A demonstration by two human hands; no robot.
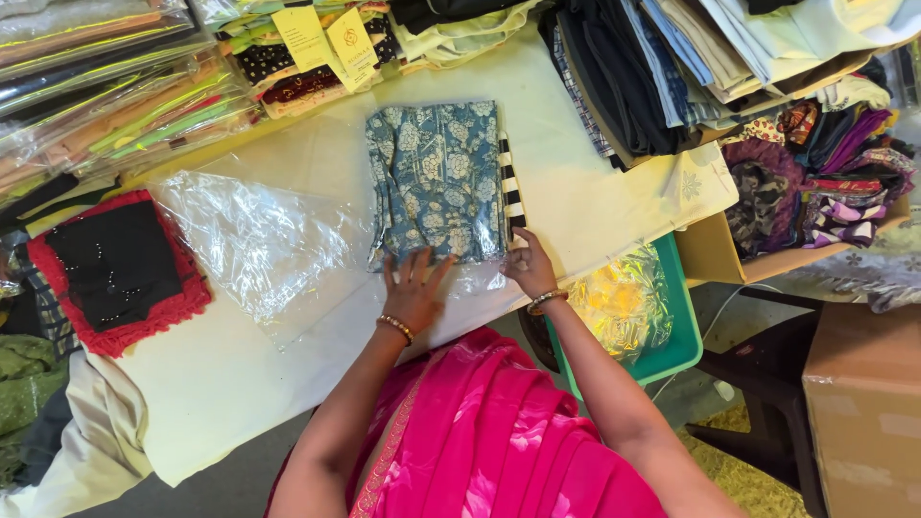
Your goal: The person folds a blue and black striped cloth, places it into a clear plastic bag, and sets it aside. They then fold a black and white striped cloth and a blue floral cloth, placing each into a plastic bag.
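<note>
A folded blue garment with a pale flower print [436, 177] lies inside a clear plastic bag on the white table [240, 384]; a black-and-white striped edge [510, 187] shows along its right side. My left hand [414, 288] lies flat with fingers spread on the near end of the bag. My right hand [528, 264] presses the bag's near right corner, fingers bent onto the plastic. Both wrists wear bangles.
An empty clear plastic bag [254, 240] lies left of the garment. A red and black folded cloth [120, 269] sits at the far left. Stacks of bagged clothes [106, 86], folded fabrics [662, 67], a cardboard box of cloth [815, 192] and a green bin [662, 317] surround the table.
</note>
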